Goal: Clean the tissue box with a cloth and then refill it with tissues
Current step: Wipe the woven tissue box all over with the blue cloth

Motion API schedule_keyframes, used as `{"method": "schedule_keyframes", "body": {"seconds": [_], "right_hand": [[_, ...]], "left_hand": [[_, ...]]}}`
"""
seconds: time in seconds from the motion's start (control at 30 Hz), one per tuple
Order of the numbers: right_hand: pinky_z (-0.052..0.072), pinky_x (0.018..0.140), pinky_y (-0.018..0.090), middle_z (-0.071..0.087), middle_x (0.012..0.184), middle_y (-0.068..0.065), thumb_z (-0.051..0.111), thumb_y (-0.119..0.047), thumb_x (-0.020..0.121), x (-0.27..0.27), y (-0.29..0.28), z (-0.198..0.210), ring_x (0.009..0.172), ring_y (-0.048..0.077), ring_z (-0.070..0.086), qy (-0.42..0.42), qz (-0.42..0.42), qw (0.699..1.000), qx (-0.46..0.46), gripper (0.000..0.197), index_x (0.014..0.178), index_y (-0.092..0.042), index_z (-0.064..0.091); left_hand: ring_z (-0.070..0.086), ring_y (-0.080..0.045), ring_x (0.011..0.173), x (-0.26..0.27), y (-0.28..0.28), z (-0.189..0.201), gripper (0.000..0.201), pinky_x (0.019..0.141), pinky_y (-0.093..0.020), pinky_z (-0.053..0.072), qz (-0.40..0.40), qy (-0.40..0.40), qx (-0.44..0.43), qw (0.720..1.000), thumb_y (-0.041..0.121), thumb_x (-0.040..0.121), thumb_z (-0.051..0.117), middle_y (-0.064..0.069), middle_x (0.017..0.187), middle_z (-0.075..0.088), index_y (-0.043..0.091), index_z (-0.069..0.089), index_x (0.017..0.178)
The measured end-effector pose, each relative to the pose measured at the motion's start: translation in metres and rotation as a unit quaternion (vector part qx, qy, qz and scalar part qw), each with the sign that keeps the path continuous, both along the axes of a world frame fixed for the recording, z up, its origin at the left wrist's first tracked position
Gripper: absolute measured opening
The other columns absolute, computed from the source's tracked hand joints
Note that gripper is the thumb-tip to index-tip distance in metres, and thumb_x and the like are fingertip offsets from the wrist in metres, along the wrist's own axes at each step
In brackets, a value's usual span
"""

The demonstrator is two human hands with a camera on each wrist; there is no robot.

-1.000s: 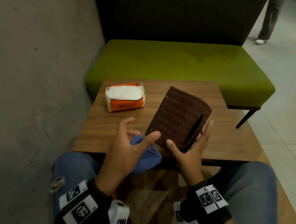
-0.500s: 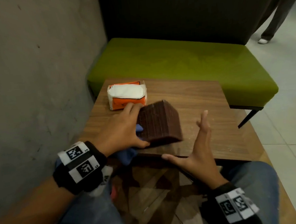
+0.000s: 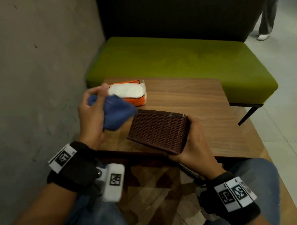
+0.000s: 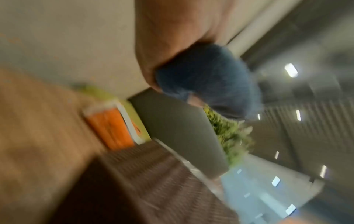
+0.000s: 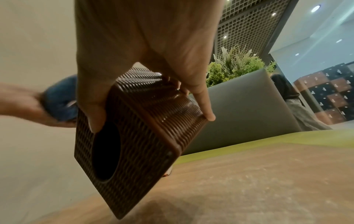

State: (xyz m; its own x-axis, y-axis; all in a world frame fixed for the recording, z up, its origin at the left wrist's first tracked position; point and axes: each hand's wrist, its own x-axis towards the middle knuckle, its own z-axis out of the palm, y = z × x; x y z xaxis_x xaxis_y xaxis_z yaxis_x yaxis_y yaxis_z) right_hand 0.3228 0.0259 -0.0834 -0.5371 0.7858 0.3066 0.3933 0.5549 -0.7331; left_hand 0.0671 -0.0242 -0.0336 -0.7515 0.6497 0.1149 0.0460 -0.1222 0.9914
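Note:
My right hand [image 3: 190, 137] grips the brown woven tissue box [image 3: 158, 130] by its right end and holds it tilted over the wooden table [image 3: 196, 98]. In the right wrist view the thumb reaches the oval opening of the tissue box [image 5: 134, 136] while the fingers [image 5: 201, 98] wrap its end. The left hand [image 3: 91, 112] clutches a bunched blue cloth [image 3: 116, 112] just left of the box, raised off the table. The left wrist view is blurred and shows the blue cloth [image 4: 208, 81] in my palm. An orange pack of white tissues [image 3: 130, 93] lies at the table's far left.
A grey wall [image 3: 27, 77] runs close along the left. A green bench [image 3: 175, 61] with a dark backrest stands behind the table. Another person's legs [image 3: 267, 16] are at the far right on the tiled floor. My knees are under the near edge.
The right hand has taken hold of the box's right end and lifted it. The left hand has let go of the box, picked up the blue cloth and raised it.

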Motion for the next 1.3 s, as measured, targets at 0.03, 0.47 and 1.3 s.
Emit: {"method": "schedule_keyframes", "body": {"seconds": [0.03,0.47,1.3], "right_hand": [[0.038,0.096,0.015,0.036,0.125,-0.005,0.089,-0.039,0.058,-0.002,-0.002,-0.001,0.119,0.013,0.042,0.001,0.0,1.0,0.003,0.107,0.14,-0.011,0.028],[0.034,0.108,0.019,0.041,0.14,0.004,0.079,-0.05,0.067,-0.023,-0.003,-0.017,0.129,0.013,0.045,0.021,0.001,0.999,-0.029,0.1,0.145,-0.015,0.028],[0.035,0.098,0.022,0.033,0.126,-0.008,0.083,-0.049,0.058,-0.022,-0.017,-0.005,0.118,0.014,0.04,0.025,-0.059,0.997,0.047,0.104,0.137,-0.006,0.031]], "left_hand": [[0.064,-0.022,0.09,0.005,0.004,0.0,0.04,0.07,-0.026,0.05,0.027,-0.079,0.017,0.996,0.044,0.087,0.058,-0.01,0.098,0.064,0.008,0.06,0.106],[0.043,-0.022,0.113,0.098,-0.012,-0.013,0.038,0.097,-0.035,0.038,-0.208,0.496,0.013,0.843,0.036,0.081,0.066,-0.005,0.127,0.049,0.02,0.058,0.114],[0.05,-0.021,0.098,0.062,0.008,-0.005,0.038,0.086,-0.04,0.043,-0.174,0.352,-0.08,0.916,0.045,0.08,0.061,0.0,0.095,0.052,0.02,0.067,0.108]]}}
